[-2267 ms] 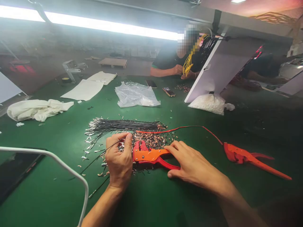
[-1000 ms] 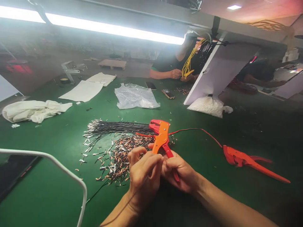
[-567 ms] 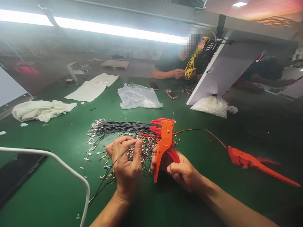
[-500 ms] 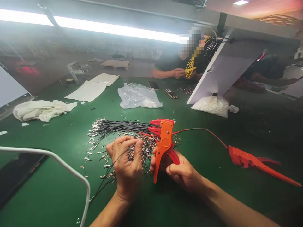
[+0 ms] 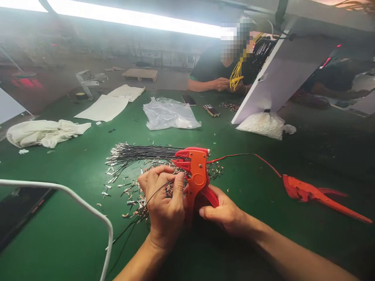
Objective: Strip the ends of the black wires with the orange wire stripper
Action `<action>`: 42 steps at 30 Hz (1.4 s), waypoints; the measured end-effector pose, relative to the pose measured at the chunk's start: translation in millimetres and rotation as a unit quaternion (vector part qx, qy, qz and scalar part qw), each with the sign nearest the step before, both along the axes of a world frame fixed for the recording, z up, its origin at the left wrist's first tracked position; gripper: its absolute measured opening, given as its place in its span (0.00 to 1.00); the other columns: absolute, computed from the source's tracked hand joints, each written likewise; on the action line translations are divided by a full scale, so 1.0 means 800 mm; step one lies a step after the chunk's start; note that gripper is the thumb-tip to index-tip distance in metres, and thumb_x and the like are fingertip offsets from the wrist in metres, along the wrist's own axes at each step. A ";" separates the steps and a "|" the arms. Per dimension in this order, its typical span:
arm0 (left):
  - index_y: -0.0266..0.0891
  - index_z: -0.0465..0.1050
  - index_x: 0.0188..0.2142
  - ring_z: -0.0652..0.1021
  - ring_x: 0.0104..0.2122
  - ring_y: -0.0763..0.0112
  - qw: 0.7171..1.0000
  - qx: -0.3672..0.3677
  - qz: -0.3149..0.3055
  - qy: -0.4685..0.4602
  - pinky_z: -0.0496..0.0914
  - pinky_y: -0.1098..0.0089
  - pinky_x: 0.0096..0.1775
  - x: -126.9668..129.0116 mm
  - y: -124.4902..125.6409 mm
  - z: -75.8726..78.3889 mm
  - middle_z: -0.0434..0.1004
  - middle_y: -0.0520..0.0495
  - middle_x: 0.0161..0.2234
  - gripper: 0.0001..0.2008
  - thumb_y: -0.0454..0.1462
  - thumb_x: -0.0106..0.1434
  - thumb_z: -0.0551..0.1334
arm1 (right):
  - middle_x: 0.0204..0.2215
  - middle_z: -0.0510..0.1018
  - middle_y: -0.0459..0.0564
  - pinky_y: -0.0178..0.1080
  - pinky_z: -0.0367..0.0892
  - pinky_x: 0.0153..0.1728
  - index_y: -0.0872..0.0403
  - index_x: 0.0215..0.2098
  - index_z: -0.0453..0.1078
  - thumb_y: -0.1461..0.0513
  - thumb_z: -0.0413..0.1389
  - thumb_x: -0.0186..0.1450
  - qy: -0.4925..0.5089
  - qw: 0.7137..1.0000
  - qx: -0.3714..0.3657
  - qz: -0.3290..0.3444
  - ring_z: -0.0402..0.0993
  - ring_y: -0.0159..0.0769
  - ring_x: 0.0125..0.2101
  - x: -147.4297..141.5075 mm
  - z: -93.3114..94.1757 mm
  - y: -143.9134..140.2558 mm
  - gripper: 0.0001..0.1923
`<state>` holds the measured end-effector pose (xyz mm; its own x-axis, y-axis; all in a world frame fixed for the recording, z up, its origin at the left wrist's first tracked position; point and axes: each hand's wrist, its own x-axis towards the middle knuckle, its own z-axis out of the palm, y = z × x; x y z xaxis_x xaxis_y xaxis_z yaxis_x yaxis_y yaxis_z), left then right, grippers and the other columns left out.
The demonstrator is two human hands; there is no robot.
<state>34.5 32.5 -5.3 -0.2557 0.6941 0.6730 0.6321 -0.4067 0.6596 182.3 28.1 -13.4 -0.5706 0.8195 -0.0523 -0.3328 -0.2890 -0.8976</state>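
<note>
I see the left hand (image 5: pixel 164 205) pinching a black wire (image 5: pixel 158 190), tip unclear; the right hand (image 5: pixel 224 212) grips the orange stripper (image 5: pixel 198 171), its fingers mostly hidden.

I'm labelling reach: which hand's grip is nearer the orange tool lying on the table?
Right. The right grip is left of the untouched orange tool; the left grip is farther left.

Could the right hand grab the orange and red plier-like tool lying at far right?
Probably not without letting go: the right hand grips a similar orange and red tool, though the lying tool seems nearby.
</note>
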 end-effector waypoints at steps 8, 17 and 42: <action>0.39 0.69 0.28 0.67 0.41 0.64 1.000 -0.006 -0.018 0.005 0.60 0.59 0.46 0.005 -0.003 0.000 0.71 0.46 0.35 0.08 0.31 0.64 0.61 | 0.30 0.72 0.45 0.35 0.69 0.34 0.54 0.38 0.68 0.61 0.64 0.60 0.013 1.000 0.017 -0.016 0.68 0.32 0.30 -0.004 -0.008 -0.001 0.11; 0.41 0.68 0.27 0.67 0.43 0.64 0.999 -0.021 -0.031 0.008 0.59 0.60 0.47 0.010 -0.008 -0.004 0.71 0.47 0.36 0.09 0.31 0.65 0.60 | 0.19 0.69 0.42 0.31 0.66 0.17 0.56 0.32 0.64 0.46 0.61 0.62 -0.032 0.999 0.004 -0.037 0.66 0.28 0.16 -0.011 -0.012 -0.007 0.22; 0.42 0.70 0.27 0.69 0.39 0.64 0.972 -0.122 -0.200 -0.022 0.64 0.62 0.42 0.014 -0.008 -0.008 0.72 0.48 0.33 0.08 0.34 0.63 0.60 | 0.32 0.74 0.45 0.34 0.69 0.36 0.54 0.39 0.71 0.58 0.66 0.59 -0.032 0.982 -0.040 -0.182 0.70 0.32 0.32 0.012 0.010 0.007 0.14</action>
